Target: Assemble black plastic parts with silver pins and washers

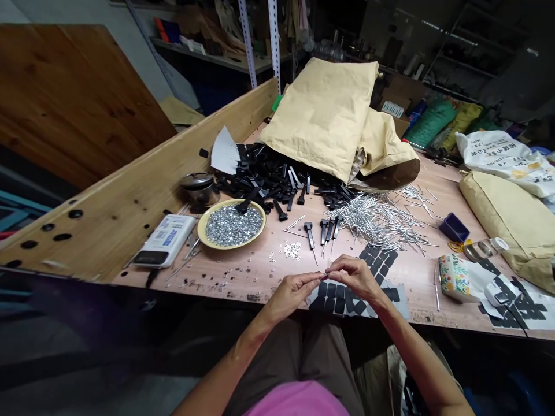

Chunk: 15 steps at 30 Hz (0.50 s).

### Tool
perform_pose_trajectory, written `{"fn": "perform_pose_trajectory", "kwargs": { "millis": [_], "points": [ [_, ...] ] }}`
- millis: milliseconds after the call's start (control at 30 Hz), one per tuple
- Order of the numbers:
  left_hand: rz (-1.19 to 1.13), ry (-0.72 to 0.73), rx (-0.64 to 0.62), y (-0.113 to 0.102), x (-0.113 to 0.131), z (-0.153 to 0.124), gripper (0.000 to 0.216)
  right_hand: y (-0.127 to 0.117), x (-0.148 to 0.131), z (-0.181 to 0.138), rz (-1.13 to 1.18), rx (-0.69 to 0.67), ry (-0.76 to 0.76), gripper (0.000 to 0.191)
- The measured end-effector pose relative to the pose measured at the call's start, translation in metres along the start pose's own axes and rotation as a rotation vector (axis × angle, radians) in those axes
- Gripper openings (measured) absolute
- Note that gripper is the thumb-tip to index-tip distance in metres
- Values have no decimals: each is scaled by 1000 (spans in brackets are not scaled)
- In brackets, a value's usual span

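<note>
My left hand point(291, 293) and my right hand point(353, 274) meet over the table's front edge, fingertips pinched together on something small that they mostly hide. Beneath and beside them lie black rounded pads point(337, 296) on light backing sheets. Just beyond are several black plastic pieces with thin metal rods point(309, 231) sticking out. A small scatter of flat metal washers point(292, 250) lies to their left. Further left, a yellow bowl point(200, 230) holds many small shiny metal parts, with a black piece resting in it. A loose heap of thin metal rods point(377, 222) spreads behind my right hand.
A pile of black plastic parts point(255, 173) lies under large paper sacks point(323, 115). At left are a white power bank point(167, 240), a round metal tin point(200, 188) and a wooden side board point(143, 190). At right stand a dark blue box point(454, 227), a jar point(481, 248) and a floral box point(453, 276).
</note>
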<state>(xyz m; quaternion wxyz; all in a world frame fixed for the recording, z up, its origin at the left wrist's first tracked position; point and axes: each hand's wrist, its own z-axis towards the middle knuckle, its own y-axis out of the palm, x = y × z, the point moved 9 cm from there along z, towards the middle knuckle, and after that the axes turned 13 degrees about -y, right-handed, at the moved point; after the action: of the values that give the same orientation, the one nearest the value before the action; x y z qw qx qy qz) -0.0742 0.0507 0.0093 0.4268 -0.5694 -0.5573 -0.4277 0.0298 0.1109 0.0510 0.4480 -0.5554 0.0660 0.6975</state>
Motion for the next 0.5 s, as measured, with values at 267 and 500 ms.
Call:
{"fn": "perform_pose_trajectory", "kwargs": {
  "millis": [267,500],
  "points": [
    [54,6,-13,2,-5,0,29,6,-29,-1,-299,-160,-233,32],
    [85,-27,-74,7,-14,0,38,9,-37,-6,-362,-151,-338,25]
  ]
}}
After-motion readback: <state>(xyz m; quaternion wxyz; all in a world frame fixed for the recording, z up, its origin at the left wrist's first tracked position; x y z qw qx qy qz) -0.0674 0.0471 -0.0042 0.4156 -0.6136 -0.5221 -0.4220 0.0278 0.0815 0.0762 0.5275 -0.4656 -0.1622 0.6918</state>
